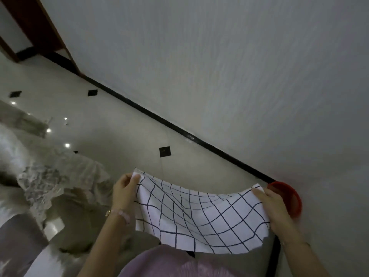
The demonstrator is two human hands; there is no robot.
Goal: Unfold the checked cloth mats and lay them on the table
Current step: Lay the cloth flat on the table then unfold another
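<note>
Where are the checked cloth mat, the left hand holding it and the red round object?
checked cloth mat [199, 218]: head view, sagging middle of the cloth.
left hand [124, 188]: head view, back of the hand.
red round object [290, 193]: head view, its rim, beside the right hand [274, 206].

Dim, tilted wide-angle view — glare spots on floor [65, 144], blurred edges

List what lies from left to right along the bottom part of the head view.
Lace-edged cloth → left hand with a beaded bracelet on its wrist → checked cloth mat, held spread in the air → right hand → red round object by the wall.
</note>
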